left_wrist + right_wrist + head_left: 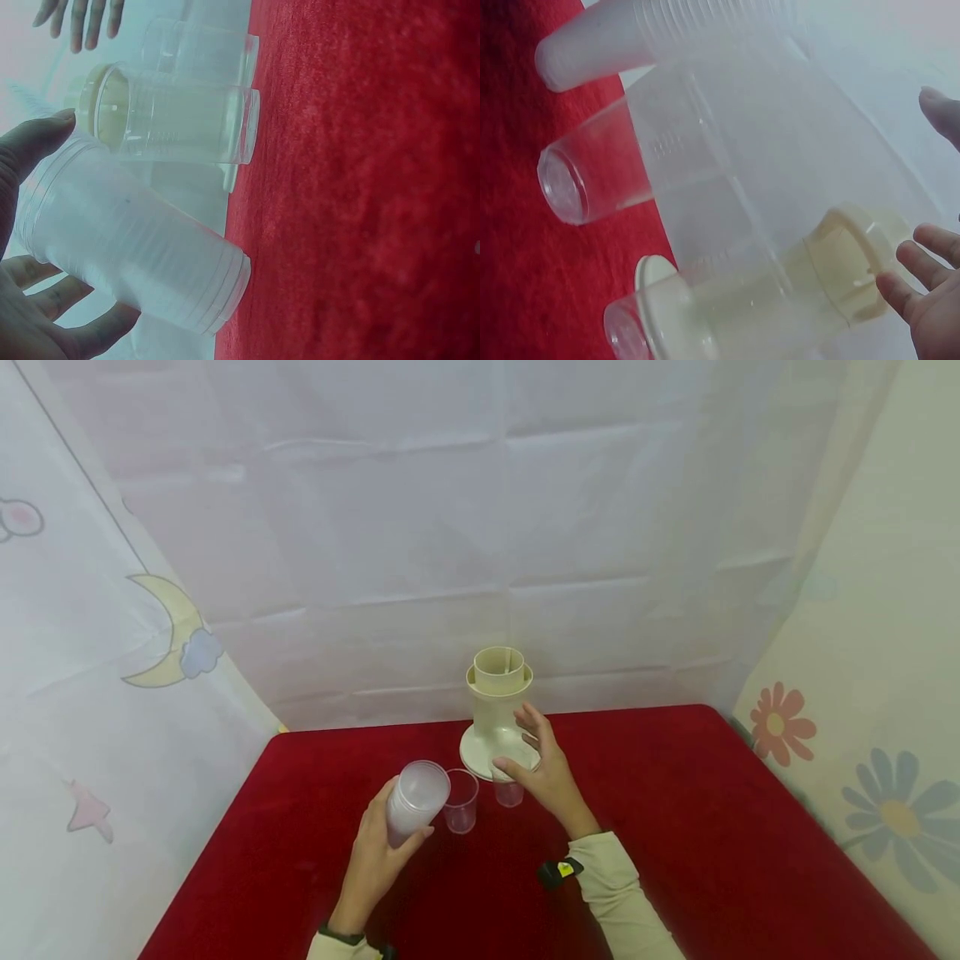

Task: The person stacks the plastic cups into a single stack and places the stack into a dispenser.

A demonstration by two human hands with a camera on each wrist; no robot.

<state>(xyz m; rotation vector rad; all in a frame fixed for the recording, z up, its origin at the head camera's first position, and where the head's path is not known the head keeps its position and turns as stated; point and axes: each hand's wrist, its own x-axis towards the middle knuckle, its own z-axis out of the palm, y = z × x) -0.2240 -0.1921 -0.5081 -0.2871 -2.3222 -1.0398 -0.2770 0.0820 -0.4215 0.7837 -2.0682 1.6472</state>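
My left hand (pixel 372 853) grips a stack of nested clear plastic cups (pixel 411 802), tilted, thumb on one side and fingers on the other. In the left wrist view the stack's (pixel 142 232) lower end is close to the red cloth. Just right of it, a single clear cup (pixel 461 810) stands upright. A second clear cup (pixel 509 794) stands farther right, partly behind my right hand (pixel 553 777). That hand hovers with its fingers spread and apart from the cups in the right wrist view. Behind it stands a cream-coloured cylindrical holder (pixel 491 714) with a round base.
A red cloth (pixel 712 860) covers the table. White sheeting (pixel 375 527) hangs close behind the table, and printed curtains (pixel 862 652) flank it on both sides. The cream holder is near the table's back edge.
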